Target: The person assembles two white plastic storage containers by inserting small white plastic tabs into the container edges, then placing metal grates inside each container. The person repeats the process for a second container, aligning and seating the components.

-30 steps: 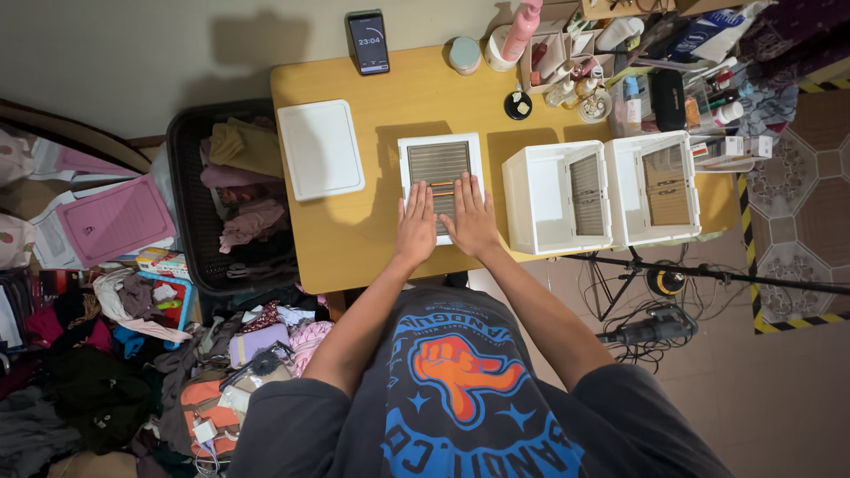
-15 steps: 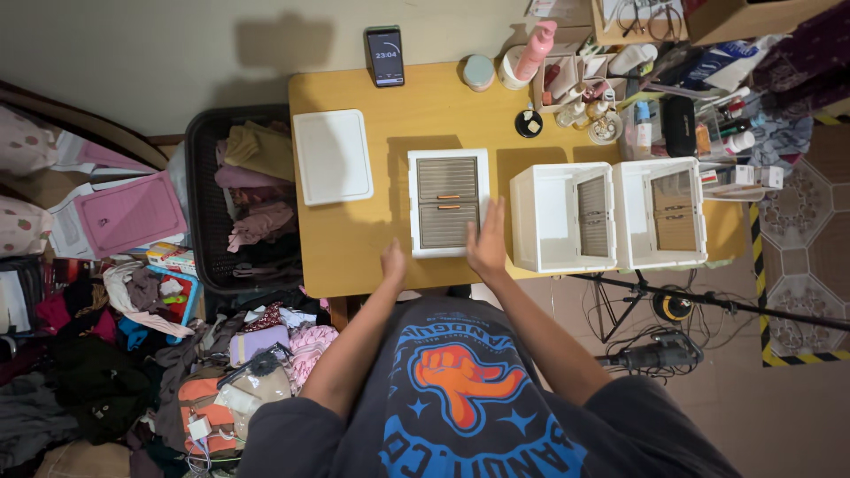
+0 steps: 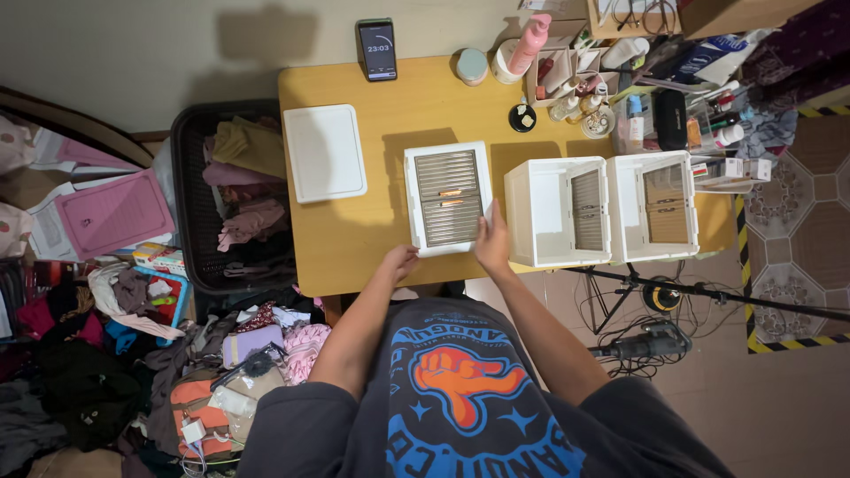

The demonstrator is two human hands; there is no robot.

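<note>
Drawer box: we have a small white drawer box [image 3: 447,198] lying flat in the middle of the yellow table [image 3: 354,239]. It has two grey ribbed fronts with little orange handles facing up.
Right hand: our right hand [image 3: 492,243] sits at the box's 4 o'clock corner, fingers touching its right edge. It looks open and flat, not wrapped around anything.
Left hand: our left hand [image 3: 401,261] is at the box's 7 o'clock corner, near the table edge. The fingers curl in, and we cannot tell if they touch the box.
How to do it well: we think both hands need a good hold on two sides, so the box stays flat and the drawers do not slide out. Slow and even is best.
White lid: a flat white lid [image 3: 324,152] lies at 9 o'clock, well apart.
Open boxes: two open white boxes [image 3: 602,211] stand just beside at 3 o'clock. They leave little room on that side.
Back of table: a phone [image 3: 377,49] at 11 o'clock, and bottles and jars [image 3: 567,80] at 1 o'clock.
Clothes basket: a black basket [image 3: 232,199] of clothes sits past the table at 9 o'clock.
In the way: mostly the near open box, close to our right hand.
</note>
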